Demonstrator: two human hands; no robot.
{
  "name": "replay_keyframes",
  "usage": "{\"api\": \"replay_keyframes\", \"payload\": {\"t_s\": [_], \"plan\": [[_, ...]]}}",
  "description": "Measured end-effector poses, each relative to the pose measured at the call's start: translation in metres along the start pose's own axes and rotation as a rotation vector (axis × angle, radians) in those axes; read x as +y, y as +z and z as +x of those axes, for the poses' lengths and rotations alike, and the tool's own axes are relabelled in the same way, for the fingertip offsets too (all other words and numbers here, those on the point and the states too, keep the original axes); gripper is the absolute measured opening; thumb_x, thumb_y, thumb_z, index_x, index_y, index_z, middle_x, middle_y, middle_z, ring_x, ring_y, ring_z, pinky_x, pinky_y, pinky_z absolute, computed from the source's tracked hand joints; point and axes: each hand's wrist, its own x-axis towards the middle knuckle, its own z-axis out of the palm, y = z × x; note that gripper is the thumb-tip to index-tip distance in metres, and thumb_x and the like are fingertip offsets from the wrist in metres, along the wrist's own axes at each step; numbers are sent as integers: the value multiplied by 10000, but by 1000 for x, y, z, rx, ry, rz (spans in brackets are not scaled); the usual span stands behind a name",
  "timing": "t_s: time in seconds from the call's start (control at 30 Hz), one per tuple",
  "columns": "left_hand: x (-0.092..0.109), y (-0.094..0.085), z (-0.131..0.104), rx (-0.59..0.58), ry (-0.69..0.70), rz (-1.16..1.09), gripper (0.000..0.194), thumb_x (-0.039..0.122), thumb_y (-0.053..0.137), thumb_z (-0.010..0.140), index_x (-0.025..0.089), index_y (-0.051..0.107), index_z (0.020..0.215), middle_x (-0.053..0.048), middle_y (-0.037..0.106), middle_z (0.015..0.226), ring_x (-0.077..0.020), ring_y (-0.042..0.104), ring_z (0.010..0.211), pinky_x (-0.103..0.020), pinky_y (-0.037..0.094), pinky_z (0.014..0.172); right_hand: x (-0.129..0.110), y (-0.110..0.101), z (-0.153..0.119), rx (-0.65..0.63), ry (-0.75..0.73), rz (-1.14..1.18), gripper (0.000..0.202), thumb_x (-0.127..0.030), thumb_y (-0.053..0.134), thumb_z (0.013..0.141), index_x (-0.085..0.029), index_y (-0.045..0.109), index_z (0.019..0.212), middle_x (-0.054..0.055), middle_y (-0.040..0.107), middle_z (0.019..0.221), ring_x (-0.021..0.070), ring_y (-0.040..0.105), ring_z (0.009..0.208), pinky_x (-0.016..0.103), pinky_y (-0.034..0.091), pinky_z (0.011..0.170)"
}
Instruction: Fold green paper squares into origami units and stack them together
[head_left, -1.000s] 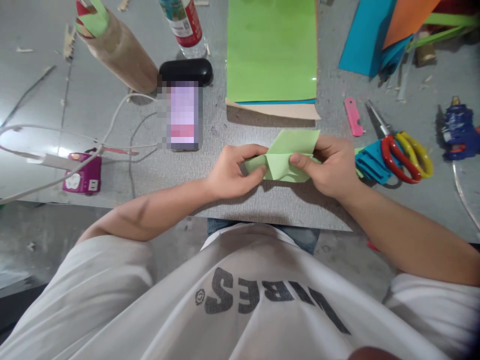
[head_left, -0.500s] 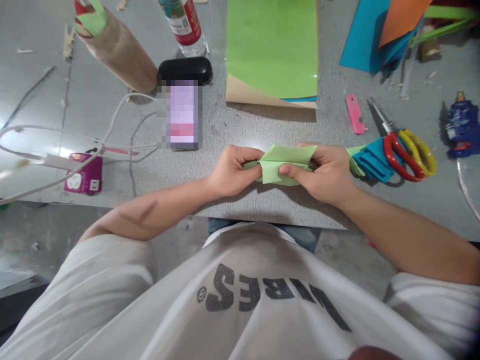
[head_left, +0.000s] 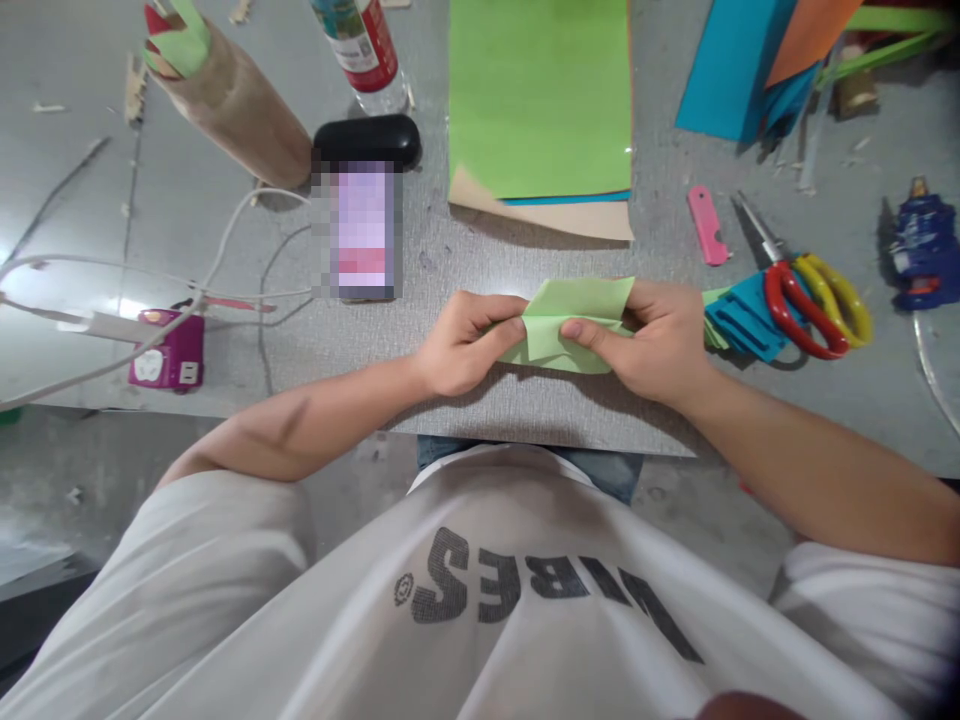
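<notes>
A piece of light green paper (head_left: 577, 300) with fold lines is held just above the table's front part, between my two hands. My left hand (head_left: 469, 342) pinches its left end between thumb and fingers. At the other end my right hand (head_left: 660, 335) grips it, with the thumb pressed flat on the front layer and the fingers behind. The upper flap stands up from a crease across the middle. Close to my right hand lie cut blue paper pieces (head_left: 750, 315), with red and yellow handled scissors (head_left: 806, 305) on top.
Green paper sheets (head_left: 540, 100) lie ahead, with a curled tan sheet beneath. To the left are a phone (head_left: 362, 230), a black case (head_left: 367, 142), a bottle (head_left: 360, 50), a brown cylinder (head_left: 232, 110) and a purple adapter (head_left: 169, 348) with cables. A pink folding cutter (head_left: 707, 225) and blue glue gun (head_left: 926, 245) lie right.
The green paper is opened slightly wider and its lower layer has shifted. My left thumb has moved a little onto the paper's left edge. Both hands keep hold.
</notes>
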Motion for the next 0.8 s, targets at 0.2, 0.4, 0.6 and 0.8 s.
{"api": "replay_keyframes", "payload": {"t_s": [0.2,0.4,0.6,0.8], "plan": [[-6,4,-3,45,72,137,654,828,958,981,208,791,858,17,603,644,-121,472,584,-309,355,535,-11,-2,0,-67,63,-41,413,-711,1087,919,-325,972,1011,32,939,973,300,878,881,444,731,776],[-6,9,-4,124,46,208,589,770,919,1061,211,843,891,5,664,685,-120,507,601,-305,360,547,-13,-2,2,-72,21,-79,465,-746,1060,932,-299,936,903,15,863,822,246,778,755,396,616,664],[-9,6,-3,184,-2,151,615,792,921,1054,211,841,871,-9,684,719,-131,531,635,-305,382,568,-8,-6,5,-38,-5,-31,435,-721,1099,895,-323,957,1001,33,923,960,276,829,847,436,690,773],[-13,6,-2,228,-48,138,602,801,949,1029,213,866,931,-32,768,809,-155,603,707,-328,440,638,8,-10,7,29,-10,-34,303,-575,1054,970,-323,978,1119,36,957,1064,300,884,968,486,725,905]]}}
